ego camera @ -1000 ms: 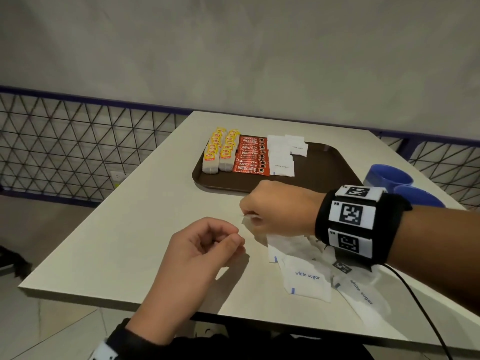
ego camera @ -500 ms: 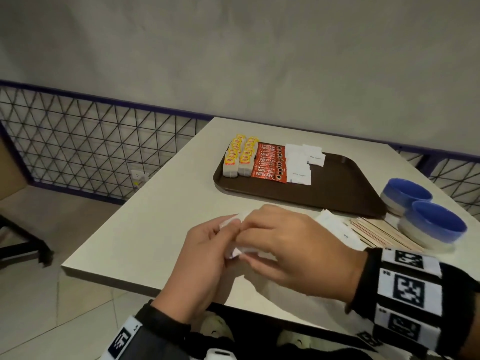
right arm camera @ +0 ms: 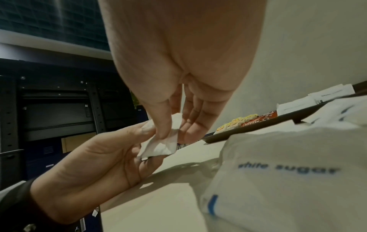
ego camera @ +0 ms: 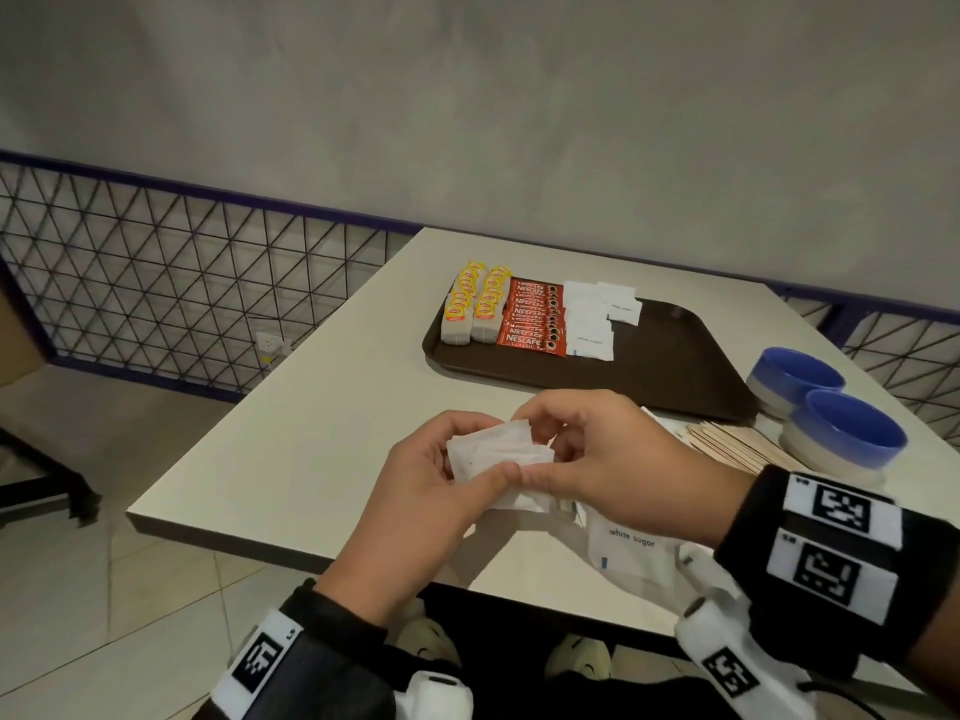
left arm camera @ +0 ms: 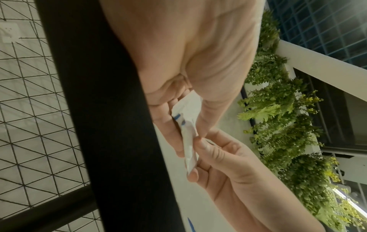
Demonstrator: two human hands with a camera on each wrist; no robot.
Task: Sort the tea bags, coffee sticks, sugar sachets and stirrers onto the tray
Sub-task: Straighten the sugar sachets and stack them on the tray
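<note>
Both hands hold a small stack of white sugar sachets (ego camera: pixel 493 452) just above the table's near edge. My left hand (ego camera: pixel 431 491) grips the stack from the left, thumb on top. My right hand (ego camera: pixel 602 454) pinches its right end between thumb and fingers; the sachets (right arm camera: pixel 158 141) show between both hands in the right wrist view and edge-on as sachets (left arm camera: pixel 188 130) in the left wrist view. The brown tray (ego camera: pixel 675 366) holds yellow-tagged tea bags (ego camera: pixel 475 309), red coffee sticks (ego camera: pixel 535 324) and sugar sachets (ego camera: pixel 592 327) in rows. Wooden stirrers (ego camera: pixel 737 444) lie on the table right of my hands.
More loose "white sugar" sachets (ego camera: pixel 631 548) lie under my right wrist at the table's front edge. Two blue-and-white bowls (ego camera: pixel 841 428) stand at the right beside the tray. A wire mesh fence (ego camera: pixel 156 288) runs behind and left of the table (ego camera: pixel 311 407).
My right hand lifted sachets off the pile and brought them to my left hand, which rose and took hold. The head view has shifted left and downward.
</note>
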